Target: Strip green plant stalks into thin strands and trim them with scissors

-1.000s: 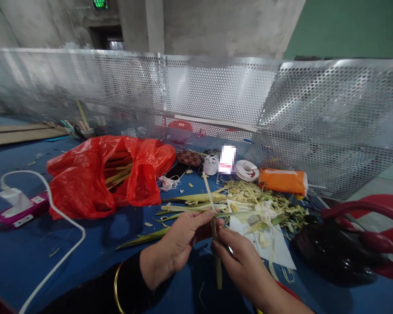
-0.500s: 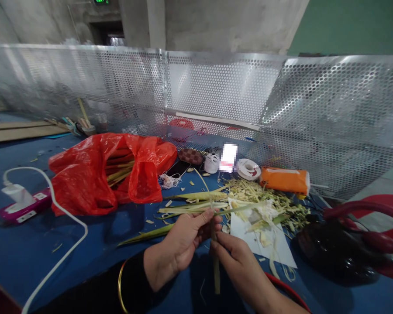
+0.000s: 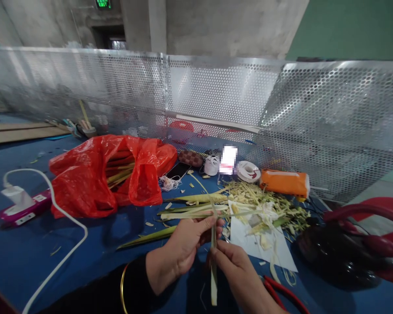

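Your right hand [image 3: 231, 259] covers part of the pale strip [image 3: 214, 283]. The bottom edge cuts off the red handles [image 3: 283, 288] and your gold bracelet [image 3: 122, 285]; pixelation hides what the bright screen [image 3: 228, 158] shows.

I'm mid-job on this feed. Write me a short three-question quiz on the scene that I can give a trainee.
1. Multiple choice: on which side is the gold bangle worn?
A) right
B) left
C) both
2. True or false: the left hand and the right hand both hold the pale strip.
3. Fill in the blank: long stalks show through the opening of a red plastic ____.

Key:
1. B
2. True
3. bag
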